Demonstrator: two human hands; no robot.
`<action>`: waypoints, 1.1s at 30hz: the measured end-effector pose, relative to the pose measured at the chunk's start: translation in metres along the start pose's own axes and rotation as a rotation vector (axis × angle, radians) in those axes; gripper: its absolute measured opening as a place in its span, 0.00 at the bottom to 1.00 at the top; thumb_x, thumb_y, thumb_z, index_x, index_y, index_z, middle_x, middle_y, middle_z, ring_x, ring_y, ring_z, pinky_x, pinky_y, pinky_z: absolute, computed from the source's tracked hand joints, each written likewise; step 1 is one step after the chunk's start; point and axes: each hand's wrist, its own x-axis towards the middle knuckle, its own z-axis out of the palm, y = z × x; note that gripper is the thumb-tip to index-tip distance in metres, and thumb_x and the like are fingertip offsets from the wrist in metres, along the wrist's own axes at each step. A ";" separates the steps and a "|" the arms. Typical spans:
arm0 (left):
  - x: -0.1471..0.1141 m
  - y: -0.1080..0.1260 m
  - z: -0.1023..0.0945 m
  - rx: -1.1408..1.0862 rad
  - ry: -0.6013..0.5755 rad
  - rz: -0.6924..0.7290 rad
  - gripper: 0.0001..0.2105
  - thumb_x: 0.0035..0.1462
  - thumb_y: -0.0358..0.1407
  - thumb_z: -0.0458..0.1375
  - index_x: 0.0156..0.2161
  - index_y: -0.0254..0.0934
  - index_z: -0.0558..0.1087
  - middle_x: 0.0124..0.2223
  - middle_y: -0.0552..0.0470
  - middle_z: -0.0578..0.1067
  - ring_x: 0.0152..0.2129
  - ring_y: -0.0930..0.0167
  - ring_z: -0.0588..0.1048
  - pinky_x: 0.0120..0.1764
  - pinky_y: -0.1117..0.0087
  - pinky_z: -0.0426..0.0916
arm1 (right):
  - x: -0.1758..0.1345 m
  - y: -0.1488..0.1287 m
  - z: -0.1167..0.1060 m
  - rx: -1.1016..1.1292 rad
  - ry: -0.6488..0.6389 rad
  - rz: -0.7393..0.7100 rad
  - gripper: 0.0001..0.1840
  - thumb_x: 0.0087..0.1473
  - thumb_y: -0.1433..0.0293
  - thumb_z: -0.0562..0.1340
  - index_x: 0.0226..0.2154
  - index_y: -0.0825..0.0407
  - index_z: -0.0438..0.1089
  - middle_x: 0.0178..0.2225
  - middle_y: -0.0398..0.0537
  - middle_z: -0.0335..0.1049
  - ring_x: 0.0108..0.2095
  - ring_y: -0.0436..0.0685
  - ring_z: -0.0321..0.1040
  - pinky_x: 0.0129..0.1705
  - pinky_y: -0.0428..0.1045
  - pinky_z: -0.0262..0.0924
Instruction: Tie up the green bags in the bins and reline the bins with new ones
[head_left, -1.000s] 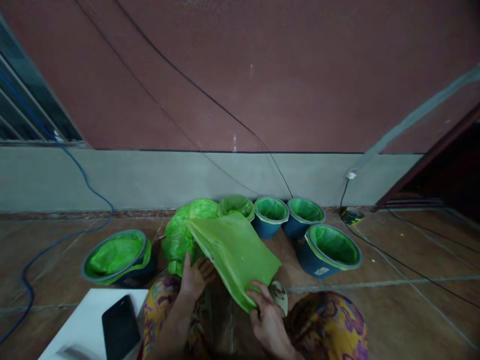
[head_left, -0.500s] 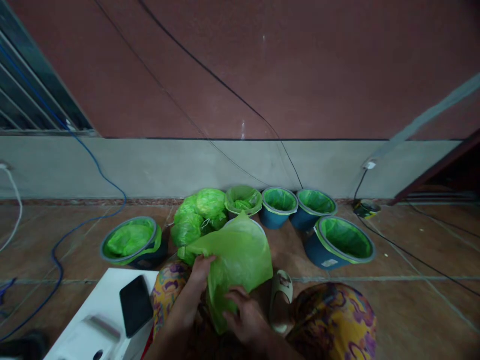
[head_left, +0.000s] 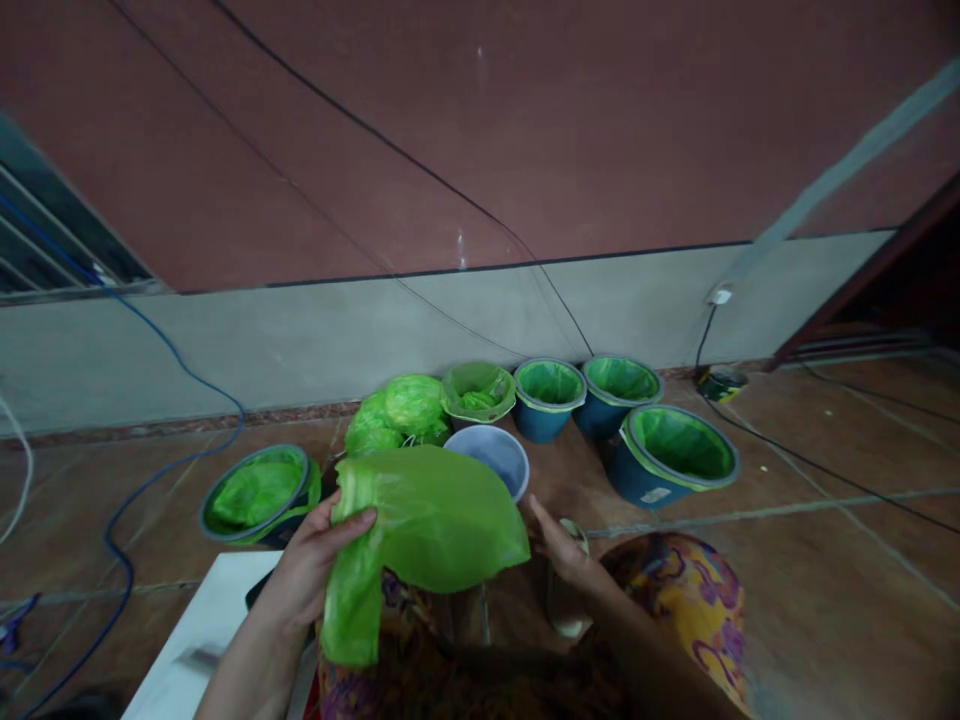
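Note:
My left hand grips a green plastic bag near its gathered left end, thumb on top. The bag stretches out to the right above my lap, and one part hangs below my fist. Just beyond the bag's right edge is my right hand, fingers extended and holding nothing that I can see. Behind the bag stands a pale lavender bin, partly covered by it. Beside that bin sits a pile of stuffed green bags.
Blue bins with green liners stand along the wall: a lined bin, another, a larger one at right and one at left. A white stool-like surface is at my left. A blue cable crosses the floor.
The green bag has swung from hanging upright to stretching sideways. My left hand has moved left, and my right hand has moved up and right, off the bag. The lavender bin is more exposed.

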 end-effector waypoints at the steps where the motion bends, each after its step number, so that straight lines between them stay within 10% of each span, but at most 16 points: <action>1: -0.002 0.003 0.001 -0.002 0.008 0.012 0.26 0.37 0.31 0.70 0.46 0.37 0.75 0.36 0.49 0.82 0.29 0.59 0.81 0.32 0.64 0.76 | -0.003 0.005 0.007 0.151 -0.097 0.083 0.42 0.56 0.40 0.45 0.50 0.57 0.69 0.41 0.57 0.77 0.43 0.59 0.75 0.44 0.56 0.67; 8: 0.004 0.007 0.007 -0.035 -0.010 0.075 0.27 0.38 0.30 0.70 0.48 0.37 0.74 0.34 0.49 0.82 0.25 0.65 0.80 0.29 0.69 0.75 | -0.020 0.008 0.031 0.877 -0.324 0.185 0.30 0.55 0.45 0.57 0.50 0.47 0.72 0.48 0.46 0.76 0.53 0.57 0.69 0.58 0.54 0.60; 14: 0.023 -0.002 -0.003 -0.081 -0.036 0.058 0.26 0.39 0.30 0.71 0.47 0.36 0.74 0.35 0.49 0.82 0.26 0.65 0.81 0.32 0.68 0.76 | -0.020 -0.032 -0.010 0.770 -0.114 0.077 0.17 0.44 0.64 0.72 0.38 0.54 0.76 0.38 0.50 0.80 0.42 0.61 0.77 0.53 0.55 0.66; 21: 0.029 -0.002 -0.010 -0.074 -0.005 0.049 0.21 0.39 0.28 0.70 0.42 0.34 0.75 0.36 0.47 0.82 0.29 0.62 0.81 0.33 0.67 0.76 | -0.024 -0.075 -0.066 0.591 -0.107 0.077 0.17 0.46 0.63 0.71 0.39 0.54 0.77 0.39 0.52 0.80 0.38 0.61 0.78 0.48 0.55 0.69; 33: 0.037 -0.017 -0.020 -0.005 -0.119 -0.015 0.26 0.40 0.30 0.71 0.49 0.34 0.74 0.39 0.45 0.82 0.31 0.62 0.81 0.37 0.65 0.76 | -0.011 -0.089 -0.089 0.584 0.172 -0.158 0.17 0.42 0.63 0.73 0.36 0.50 0.76 0.38 0.45 0.79 0.36 0.54 0.75 0.39 0.47 0.70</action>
